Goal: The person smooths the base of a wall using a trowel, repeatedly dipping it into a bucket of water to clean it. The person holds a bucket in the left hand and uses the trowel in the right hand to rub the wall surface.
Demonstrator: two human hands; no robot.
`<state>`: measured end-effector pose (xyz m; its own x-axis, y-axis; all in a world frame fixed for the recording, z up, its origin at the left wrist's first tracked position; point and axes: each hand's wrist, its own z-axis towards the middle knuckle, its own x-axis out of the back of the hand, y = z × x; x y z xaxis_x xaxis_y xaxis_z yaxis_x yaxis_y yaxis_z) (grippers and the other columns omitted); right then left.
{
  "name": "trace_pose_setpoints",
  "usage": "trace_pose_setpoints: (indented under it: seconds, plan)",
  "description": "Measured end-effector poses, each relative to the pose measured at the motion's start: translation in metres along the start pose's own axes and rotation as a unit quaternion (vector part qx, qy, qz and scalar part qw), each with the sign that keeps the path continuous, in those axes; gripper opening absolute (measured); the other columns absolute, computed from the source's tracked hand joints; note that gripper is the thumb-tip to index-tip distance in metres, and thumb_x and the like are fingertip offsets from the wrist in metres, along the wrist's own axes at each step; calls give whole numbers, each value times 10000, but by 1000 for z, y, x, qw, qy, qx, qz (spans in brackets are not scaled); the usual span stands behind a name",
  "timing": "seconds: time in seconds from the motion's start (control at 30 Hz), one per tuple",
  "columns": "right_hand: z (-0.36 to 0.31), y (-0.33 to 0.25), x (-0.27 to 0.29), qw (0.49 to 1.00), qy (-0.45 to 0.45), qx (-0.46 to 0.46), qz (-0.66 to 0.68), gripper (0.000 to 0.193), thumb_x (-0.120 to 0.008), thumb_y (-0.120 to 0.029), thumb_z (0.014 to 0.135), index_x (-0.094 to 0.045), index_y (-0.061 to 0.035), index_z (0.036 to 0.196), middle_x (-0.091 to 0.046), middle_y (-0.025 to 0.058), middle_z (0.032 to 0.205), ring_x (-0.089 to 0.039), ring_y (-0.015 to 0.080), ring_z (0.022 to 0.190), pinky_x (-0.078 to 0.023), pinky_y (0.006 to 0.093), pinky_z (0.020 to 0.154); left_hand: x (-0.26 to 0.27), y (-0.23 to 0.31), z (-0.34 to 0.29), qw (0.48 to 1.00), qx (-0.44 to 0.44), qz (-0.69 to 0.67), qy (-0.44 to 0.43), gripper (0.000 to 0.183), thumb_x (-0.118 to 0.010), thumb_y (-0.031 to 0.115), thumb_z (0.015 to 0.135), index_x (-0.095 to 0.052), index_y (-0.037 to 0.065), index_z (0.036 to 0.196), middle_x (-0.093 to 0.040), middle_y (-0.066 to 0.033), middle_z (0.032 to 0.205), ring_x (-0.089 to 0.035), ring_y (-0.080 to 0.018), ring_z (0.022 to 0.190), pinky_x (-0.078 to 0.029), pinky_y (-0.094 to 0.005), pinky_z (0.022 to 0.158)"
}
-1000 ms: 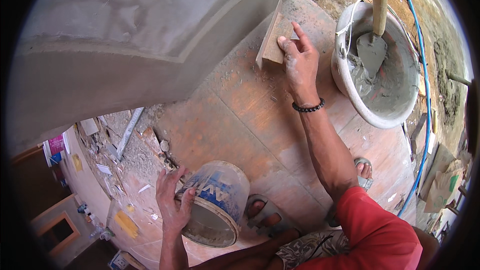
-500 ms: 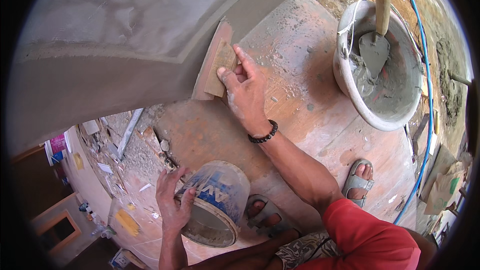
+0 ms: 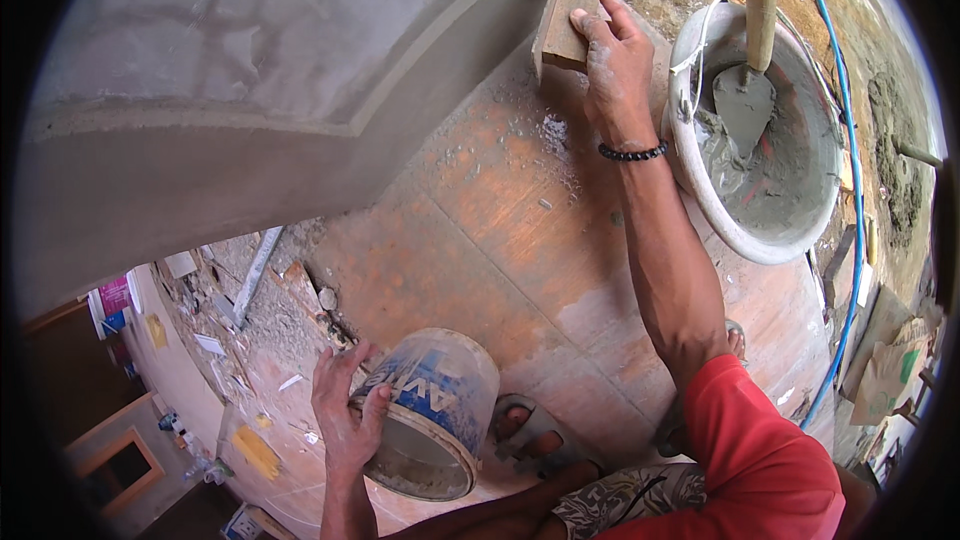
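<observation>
My right hand point(image 3: 618, 65) grips the handle block of a wooden float point(image 3: 567, 35), thumb on the near side. The float stands on edge against the far end of the grey plastered wall point(image 3: 430, 110), above the tiled floor. My left hand point(image 3: 345, 410) is at the rim of a tilted, dirty plastic pail point(image 3: 445, 375) with blue markings. Its fingers are apart, with the thumb over the pail's edge; whether it bears on the pail I cannot tell. The pail's mouth faces me.
Right of my right hand stands a white bucket point(image 3: 715, 220) of wet mortar, with a wooden-handled trowel point(image 3: 745, 105) in it. A blue hose point(image 3: 851, 140) runs beyond. Rubble point(image 3: 290, 280) lies along the wall's foot. My sandalled foot point(image 3: 530, 430) is beside the pail.
My right hand has moved the float away from me and to the right along the wall, to its far end. My left hand and the pail have barely moved.
</observation>
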<state>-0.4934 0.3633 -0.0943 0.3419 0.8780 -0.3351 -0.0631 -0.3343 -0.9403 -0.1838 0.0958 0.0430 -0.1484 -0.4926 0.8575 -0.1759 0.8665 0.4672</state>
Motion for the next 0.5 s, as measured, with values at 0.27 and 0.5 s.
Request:
trace_pose_setpoints:
  seconds: [0.27,0.5]
  plan:
    - [-93,30,-31,993,-60,10,-103,548,-667,-93,809,-541,87,1311,-561,32,813,-485,104,657,-440,270,612,0,3,3,1000,17,4,-15,486,-659,302,857,-586,13,1241,-686,-154,1051,-628,-368,1030,-304,-561,1094]
    - [-53,23,17,998,3,-67,-12,529,-677,-57,836,-502,49,1325,-580,19,801,-547,63,648,-460,225,575,0,2,1,1000,15,4,-13,481,-659,272,842,-588,11,1240,-684,-155,1047,-628,-360,1040,-302,-562,1097]
